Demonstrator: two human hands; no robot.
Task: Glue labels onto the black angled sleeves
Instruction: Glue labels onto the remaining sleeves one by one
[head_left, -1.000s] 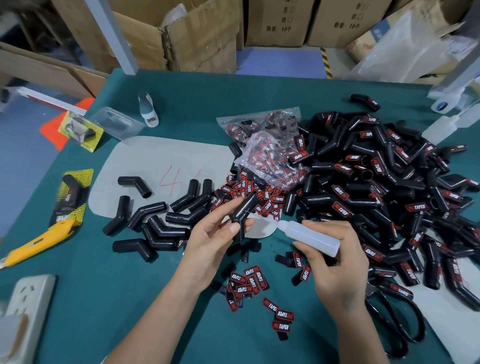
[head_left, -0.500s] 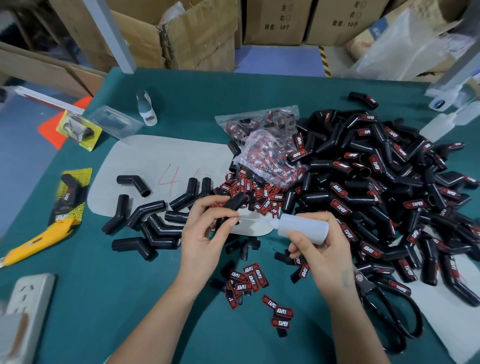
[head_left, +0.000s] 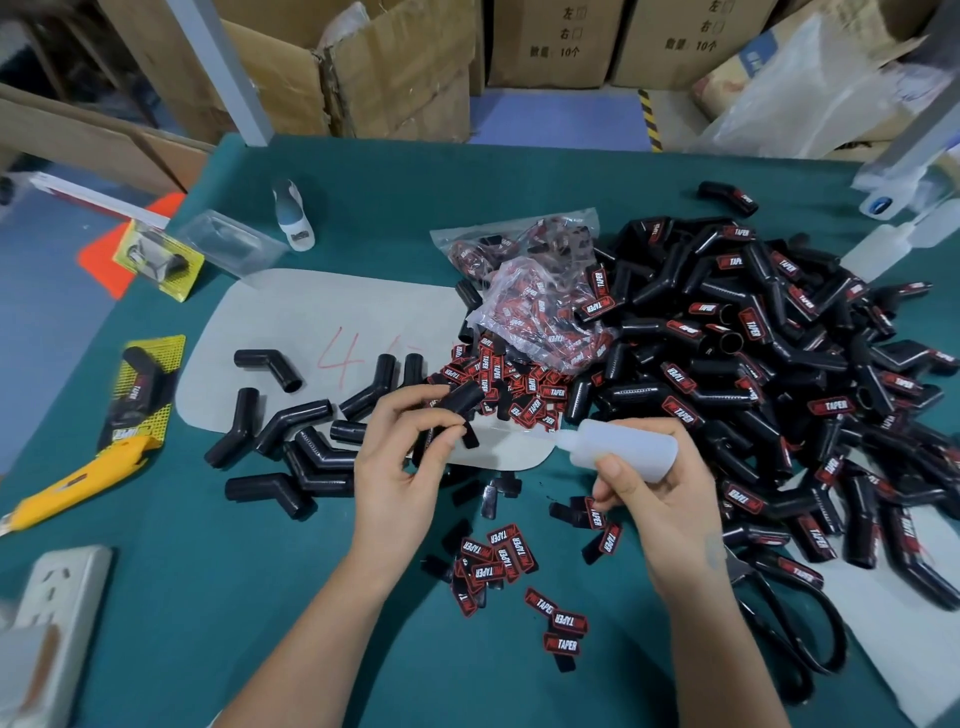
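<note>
A: What is held now?

B: A black sleeve (head_left: 457, 402) is pinched between the thumb and curled fingers of the left hand (head_left: 402, 467), above the bench (head_left: 218, 561) and just in front of the loose labels (head_left: 506, 376). A glue bottle (head_left: 621, 449) is gripped by the curled fingers of the right hand (head_left: 660, 499), its nozzle aimed left toward the sleeve.

A: How is the step best done?

B: The flat face of the sleeve should be turned up and kept steady. Probably only a small drop is needed, placed where the label will sit. Excess glue could be smeared onto the fingers.

A: What differs from a second ago?

B: The sleeve has been turned from a steep tilt to lie nearly level, and the bottle has been raised closer to it.
</note>
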